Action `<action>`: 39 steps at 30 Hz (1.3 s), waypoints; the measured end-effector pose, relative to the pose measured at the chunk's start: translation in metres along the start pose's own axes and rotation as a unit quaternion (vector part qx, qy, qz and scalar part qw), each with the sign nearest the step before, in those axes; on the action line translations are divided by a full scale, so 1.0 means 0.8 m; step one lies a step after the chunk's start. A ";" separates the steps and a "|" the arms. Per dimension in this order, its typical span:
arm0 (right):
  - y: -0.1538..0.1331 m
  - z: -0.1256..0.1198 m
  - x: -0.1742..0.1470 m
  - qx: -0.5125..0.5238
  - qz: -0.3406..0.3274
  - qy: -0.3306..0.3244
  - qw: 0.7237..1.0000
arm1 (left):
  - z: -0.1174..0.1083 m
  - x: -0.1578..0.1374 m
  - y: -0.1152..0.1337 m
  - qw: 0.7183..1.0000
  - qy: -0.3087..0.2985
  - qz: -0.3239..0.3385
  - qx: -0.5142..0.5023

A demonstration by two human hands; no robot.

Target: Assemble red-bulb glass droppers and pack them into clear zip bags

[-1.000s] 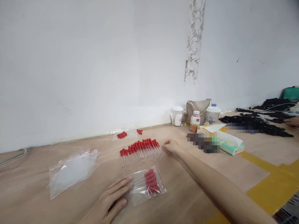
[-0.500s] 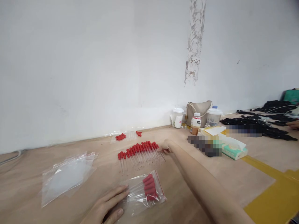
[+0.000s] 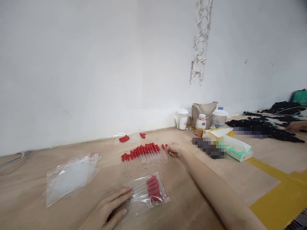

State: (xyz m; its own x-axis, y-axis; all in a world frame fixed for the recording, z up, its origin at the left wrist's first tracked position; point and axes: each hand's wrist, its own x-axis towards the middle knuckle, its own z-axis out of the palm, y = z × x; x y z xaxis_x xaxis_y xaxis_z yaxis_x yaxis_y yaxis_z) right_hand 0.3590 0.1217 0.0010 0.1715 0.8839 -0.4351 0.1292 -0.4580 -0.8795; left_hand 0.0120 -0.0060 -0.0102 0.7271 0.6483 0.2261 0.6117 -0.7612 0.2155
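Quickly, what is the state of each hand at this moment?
Left hand: open, at the edge of the filled plastic bag.
Right hand: curled, at a red-topped dropper; whether it grips this cannot be told.

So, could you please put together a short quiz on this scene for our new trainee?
1. Multiple choice: which is nearest the right hand? A) tissue pack; B) loose red-bulbed droppers; C) lidded cup.
2. True or false: the filled plastic bag lies closer to the left hand than to the right hand.
3. Fill in the blank: the bottle of brown drink has a ____ cap.

Key: 1. B; 2. True; 3. white.
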 end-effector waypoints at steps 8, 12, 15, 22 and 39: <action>0.044 -0.011 -0.028 0.181 -0.159 0.054 0.969 | -0.008 0.007 0.008 0.999 -0.008 0.044 -0.009; 0.069 0.001 -0.071 0.239 -0.216 0.079 0.944 | -0.010 0.009 0.011 0.999 0.005 0.054 -0.004; 0.085 0.021 -0.100 0.244 -0.243 0.105 0.933 | -0.012 0.011 0.013 0.998 0.012 0.064 0.001; 0.096 0.042 -0.124 0.235 -0.281 0.102 0.925 | -0.008 0.009 0.008 0.998 -0.010 0.061 0.018; 0.059 0.032 -0.158 0.011 -0.108 -0.107 0.988 | 0.005 0.006 0.014 0.998 0.007 -0.010 -0.056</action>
State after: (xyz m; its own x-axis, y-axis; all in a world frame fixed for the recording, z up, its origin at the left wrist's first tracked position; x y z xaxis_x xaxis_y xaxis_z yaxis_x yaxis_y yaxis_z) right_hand 0.3184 -0.0091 0.0098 -0.0696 0.9616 -0.2656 0.1193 -0.2563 -0.9592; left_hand 0.0237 -0.0114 -0.0105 0.7104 0.6638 0.2341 0.5865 -0.7421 0.3245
